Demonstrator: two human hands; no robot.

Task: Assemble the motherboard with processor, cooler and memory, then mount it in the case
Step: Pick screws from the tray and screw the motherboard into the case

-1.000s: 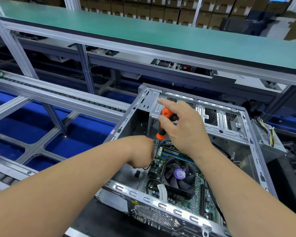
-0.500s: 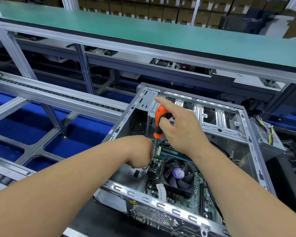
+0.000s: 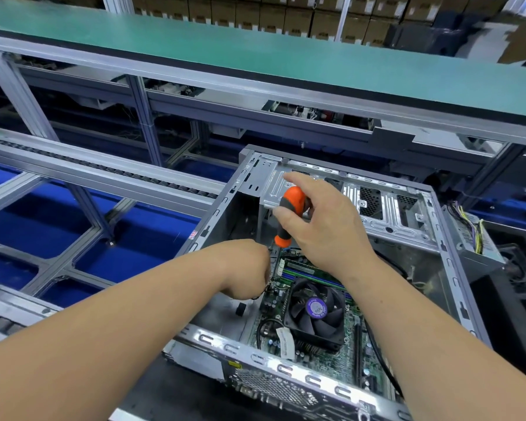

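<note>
Gripping orange screwdriver point(image 3: 289, 218) upright, right hand point(image 3: 325, 229) inside case point(image 3: 450, 259) rim, left hand point(image 3: 246, 268) clenched beside motherboard point(image 3: 316, 357) edge

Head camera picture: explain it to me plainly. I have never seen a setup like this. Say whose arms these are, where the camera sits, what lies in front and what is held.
There is no machine here. A person wears the camera on the head, so it looks forward and down along their own bare arms. In front lies an open computer case on its side at a factory line, with a green motherboard inside and a black cooler fan on it. The right hand grips an orange and black screwdriver, held upright with its tip down at the board's far corner. The left hand is curled beside that tip; what it pinches is hidden.
</note>
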